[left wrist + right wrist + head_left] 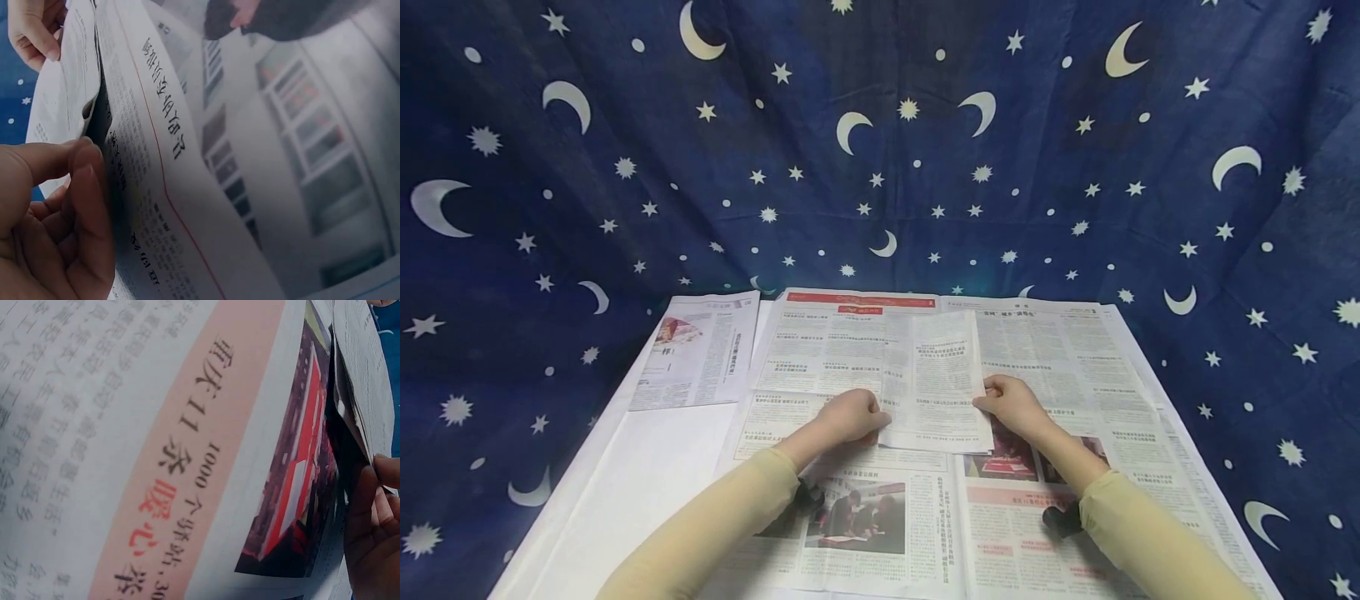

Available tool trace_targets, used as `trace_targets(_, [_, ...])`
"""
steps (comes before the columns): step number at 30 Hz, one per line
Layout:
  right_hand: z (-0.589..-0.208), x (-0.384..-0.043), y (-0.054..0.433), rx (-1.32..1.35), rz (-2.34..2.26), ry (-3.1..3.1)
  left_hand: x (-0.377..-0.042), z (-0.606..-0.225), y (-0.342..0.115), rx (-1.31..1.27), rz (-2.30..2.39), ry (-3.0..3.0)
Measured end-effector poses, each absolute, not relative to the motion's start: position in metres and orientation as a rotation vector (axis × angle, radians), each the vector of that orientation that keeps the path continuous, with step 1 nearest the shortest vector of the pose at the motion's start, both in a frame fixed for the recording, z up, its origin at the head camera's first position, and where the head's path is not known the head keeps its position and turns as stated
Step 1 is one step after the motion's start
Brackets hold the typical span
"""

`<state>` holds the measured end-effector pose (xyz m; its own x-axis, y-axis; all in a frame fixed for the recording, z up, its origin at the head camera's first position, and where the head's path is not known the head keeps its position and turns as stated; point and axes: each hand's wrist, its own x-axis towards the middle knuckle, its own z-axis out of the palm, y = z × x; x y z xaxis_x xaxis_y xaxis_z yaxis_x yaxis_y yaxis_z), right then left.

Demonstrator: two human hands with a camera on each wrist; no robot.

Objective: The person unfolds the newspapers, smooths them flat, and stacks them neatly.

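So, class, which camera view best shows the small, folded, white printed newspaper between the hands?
The head view: the small folded newspaper shows nearly whole there, between the left hand and right hand. Both wrist views show only part of it, steeply slanted.

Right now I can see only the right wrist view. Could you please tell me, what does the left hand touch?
Observer: The left hand pinches the left edge of the small folded newspaper.
Operator: Thank you. Is there any other folded one?
Observer: Yes, a second folded newspaper lies at the far left of the white table.
Operator: And what is behind the table, please?
Observer: A dark blue, star-patterned cloth hangs there.
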<state>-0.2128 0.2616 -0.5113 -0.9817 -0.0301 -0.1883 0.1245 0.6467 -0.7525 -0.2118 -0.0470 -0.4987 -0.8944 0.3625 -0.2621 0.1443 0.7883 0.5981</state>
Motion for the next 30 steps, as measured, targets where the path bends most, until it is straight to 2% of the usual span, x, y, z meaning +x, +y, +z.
trace_targets(21, [-0.513, -0.212, 0.266, 0.096, -1.173, 2.683, -0.207, -0.504, -0.042, 0.496, 0.483, 2.809])
trace_targets(30, [-0.515, -0.21, 0.266, 0.102, -1.194, 2.669, -0.206, -0.511, -0.034, 0.838, 0.362, 2.936])
